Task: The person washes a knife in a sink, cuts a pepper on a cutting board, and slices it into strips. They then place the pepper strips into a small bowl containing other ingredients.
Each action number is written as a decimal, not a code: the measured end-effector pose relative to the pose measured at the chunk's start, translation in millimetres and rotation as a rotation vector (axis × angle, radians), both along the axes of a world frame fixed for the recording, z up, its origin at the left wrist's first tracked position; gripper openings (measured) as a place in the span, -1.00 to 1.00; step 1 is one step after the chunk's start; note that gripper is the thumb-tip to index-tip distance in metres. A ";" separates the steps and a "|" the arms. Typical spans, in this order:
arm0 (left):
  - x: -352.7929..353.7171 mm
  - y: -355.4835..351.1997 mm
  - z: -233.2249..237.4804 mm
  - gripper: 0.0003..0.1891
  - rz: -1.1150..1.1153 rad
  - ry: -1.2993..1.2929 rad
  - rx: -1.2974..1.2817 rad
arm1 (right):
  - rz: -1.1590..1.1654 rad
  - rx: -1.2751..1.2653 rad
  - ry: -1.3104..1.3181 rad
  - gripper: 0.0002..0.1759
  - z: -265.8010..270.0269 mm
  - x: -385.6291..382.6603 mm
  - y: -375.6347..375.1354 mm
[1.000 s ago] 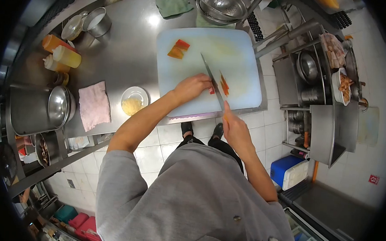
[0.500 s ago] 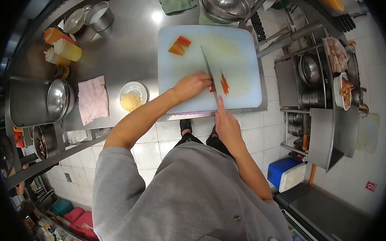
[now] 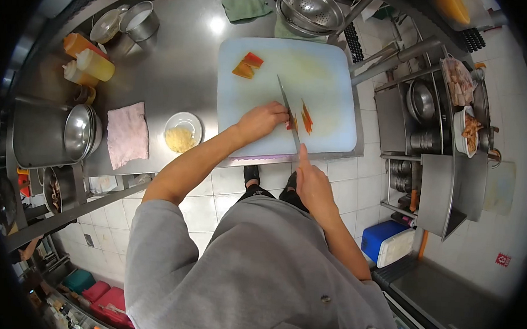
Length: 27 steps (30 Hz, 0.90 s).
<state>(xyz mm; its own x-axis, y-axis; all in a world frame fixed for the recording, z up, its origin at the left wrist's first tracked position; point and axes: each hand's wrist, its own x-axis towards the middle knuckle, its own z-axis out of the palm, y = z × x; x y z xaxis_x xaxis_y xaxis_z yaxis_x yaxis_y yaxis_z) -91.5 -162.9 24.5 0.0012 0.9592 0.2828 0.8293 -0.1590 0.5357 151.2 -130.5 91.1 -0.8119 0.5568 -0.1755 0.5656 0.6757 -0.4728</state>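
Observation:
A long knife (image 3: 288, 102) lies with its blade over the white cutting board (image 3: 243, 99), its tip pointing away from me. My right hand (image 3: 313, 181) is wrapped round the handle at the board's near edge, index finger stretched along it. Left of the blade, my left hand (image 3: 264, 120) has its fingers curled together, pressing a small piece of red pepper (image 3: 289, 124) that is mostly hidden. Thin red and orange strips (image 3: 306, 117) lie just right of the blade. Larger red and orange pepper pieces (image 3: 247, 65) rest at the board's far left.
On the steel counter (image 3: 180, 49) left of the board are a plate of pale yellow shreds (image 3: 180, 138), a pink cloth (image 3: 127, 136), squeeze bottles (image 3: 95, 65) and a metal pot (image 3: 139, 21). A green cloth (image 3: 245, 4) and a colander (image 3: 311, 9) stand beyond the board.
My right hand and the knife have drawn back a little toward me, the tip now nearer. My left hand stays curled beside the blade. The view has shifted slightly.

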 end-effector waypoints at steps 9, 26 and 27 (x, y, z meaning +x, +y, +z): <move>-1.2 -1.7 1.4 -0.73 -0.008 -0.016 -0.013 | 0.013 -0.001 -0.060 -0.22 0.7 -2.3 0.1; -3.5 -1.3 -9.1 -0.84 -0.027 -0.022 0.127 | -0.026 -0.020 0.007 -0.28 7.0 -2.2 -5.9; -4.5 -1.4 -8.9 -0.84 -0.027 -0.031 0.120 | -0.032 -0.008 0.043 -0.29 -2.5 -7.3 -4.7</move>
<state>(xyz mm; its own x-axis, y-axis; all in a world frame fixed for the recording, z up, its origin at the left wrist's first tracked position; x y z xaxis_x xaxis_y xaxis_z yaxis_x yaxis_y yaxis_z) -96.0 -164.2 15.6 0.0161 0.9182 0.3959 0.8070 -0.2457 0.5370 143.8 -135.2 88.6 -0.8006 0.5813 -0.1451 0.5657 0.6538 -0.5025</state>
